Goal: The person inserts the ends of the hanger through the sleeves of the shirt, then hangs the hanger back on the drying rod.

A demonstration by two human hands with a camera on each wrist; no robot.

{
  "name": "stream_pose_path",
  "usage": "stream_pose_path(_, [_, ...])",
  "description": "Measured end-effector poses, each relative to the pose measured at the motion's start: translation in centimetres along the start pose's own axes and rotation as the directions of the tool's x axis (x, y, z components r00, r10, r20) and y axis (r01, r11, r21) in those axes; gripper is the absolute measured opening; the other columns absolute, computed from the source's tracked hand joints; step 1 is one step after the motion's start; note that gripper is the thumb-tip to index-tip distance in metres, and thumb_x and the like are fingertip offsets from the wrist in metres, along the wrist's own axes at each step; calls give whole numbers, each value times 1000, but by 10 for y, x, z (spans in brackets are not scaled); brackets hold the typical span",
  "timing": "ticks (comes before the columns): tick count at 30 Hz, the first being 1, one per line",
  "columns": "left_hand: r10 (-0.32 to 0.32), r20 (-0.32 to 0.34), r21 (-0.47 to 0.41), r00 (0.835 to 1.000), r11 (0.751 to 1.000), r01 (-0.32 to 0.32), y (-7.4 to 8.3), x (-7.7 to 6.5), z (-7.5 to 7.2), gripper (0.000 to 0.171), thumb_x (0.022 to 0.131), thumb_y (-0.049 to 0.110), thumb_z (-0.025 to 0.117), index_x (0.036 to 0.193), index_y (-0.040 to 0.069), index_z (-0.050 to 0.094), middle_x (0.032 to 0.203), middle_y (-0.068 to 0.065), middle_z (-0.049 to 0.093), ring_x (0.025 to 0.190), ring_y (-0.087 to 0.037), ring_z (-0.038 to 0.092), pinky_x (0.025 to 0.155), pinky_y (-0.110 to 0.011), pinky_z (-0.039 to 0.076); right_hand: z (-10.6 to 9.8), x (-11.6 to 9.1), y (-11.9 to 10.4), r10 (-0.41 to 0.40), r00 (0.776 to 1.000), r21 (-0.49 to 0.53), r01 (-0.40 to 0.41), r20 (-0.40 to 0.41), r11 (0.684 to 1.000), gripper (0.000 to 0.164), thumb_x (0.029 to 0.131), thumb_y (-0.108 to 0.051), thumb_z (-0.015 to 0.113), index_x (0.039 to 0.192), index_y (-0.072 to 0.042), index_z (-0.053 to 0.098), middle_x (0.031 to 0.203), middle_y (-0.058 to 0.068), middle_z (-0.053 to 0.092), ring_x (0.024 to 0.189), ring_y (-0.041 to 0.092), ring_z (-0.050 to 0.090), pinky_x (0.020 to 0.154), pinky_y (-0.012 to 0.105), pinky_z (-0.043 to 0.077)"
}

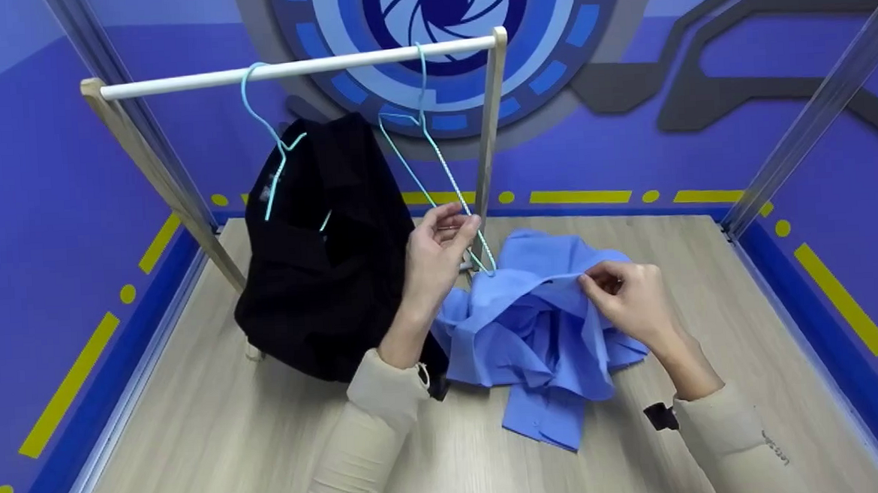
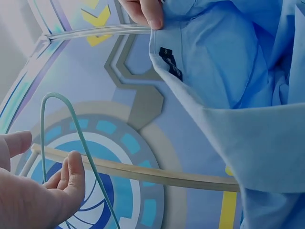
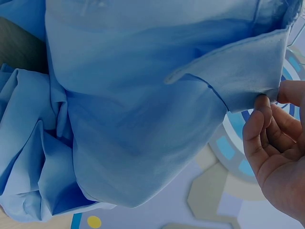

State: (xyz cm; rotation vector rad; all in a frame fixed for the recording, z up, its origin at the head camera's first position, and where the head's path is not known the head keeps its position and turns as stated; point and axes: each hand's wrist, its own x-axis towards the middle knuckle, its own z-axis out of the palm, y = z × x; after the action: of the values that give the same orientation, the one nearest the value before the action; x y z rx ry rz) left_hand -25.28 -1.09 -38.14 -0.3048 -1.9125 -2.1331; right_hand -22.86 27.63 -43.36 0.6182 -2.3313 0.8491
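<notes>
A light blue shirt lies bunched on the table, its collar edge lifted. My right hand pinches that edge between thumb and fingers; the right wrist view shows the pinched collar up close. A small black label shows inside the neck in the left wrist view. My left hand is at the lower part of a mint-green wire hanger, fingers bent loosely. In the left wrist view a gap separates thumb and fingers, with the hanger wire beside them. The hanger's low end reaches the shirt's edge.
A white rail on wooden posts carries the hanger and, left of it, a second hanger holding a black garment. The garment hangs beside my left forearm. Blue printed walls enclose the wooden tabletop.
</notes>
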Motion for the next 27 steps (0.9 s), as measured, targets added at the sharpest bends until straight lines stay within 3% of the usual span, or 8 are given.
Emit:
stream_pose_path(5, [18, 4, 127, 1000, 992, -18, 2, 4, 1, 43, 94, 18, 77, 129, -2, 60, 103, -10, 66, 94, -22, 67, 85, -30, 54, 2, -1, 1, -17, 1000, 21, 17, -3, 1000, 9, 84, 2, 79, 79, -5, 77, 65, -6, 65, 54, 7, 53, 52, 15, 39])
stream_pose_path(8, [41, 0, 173, 999, 984, -41, 2, 4, -1, 41, 94, 14, 77, 128, -1, 60, 103, -10, 66, 94, -22, 68, 85, -31, 54, 2, -1, 1, -19, 1000, 30, 19, -5, 999, 9, 84, 2, 79, 79, -5, 77, 65, -6, 65, 54, 7, 53, 53, 14, 39])
stream_pose_path(13, [67, -31, 176, 997, 983, -61, 2, 5, -5, 36, 92, 5, 76, 125, -3, 61, 103, -13, 66, 91, -24, 68, 83, -31, 55, 1, 0, 1, -9, 1000, 20, 9, 2, 1000, 9, 84, 2, 80, 79, -5, 77, 65, -5, 65, 54, 7, 53, 53, 15, 40])
stream_pose_path(27, [98, -96, 271, 991, 960, -69, 5, 2, -17, 27, 94, 4, 73, 120, -5, 69, 94, -8, 66, 86, -23, 67, 77, -27, 55, 2, -2, 3, 2, 1000, 12, -2, 3, 1000, 9, 83, 2, 80, 78, -5, 77, 66, -5, 66, 55, 7, 54, 54, 15, 40])
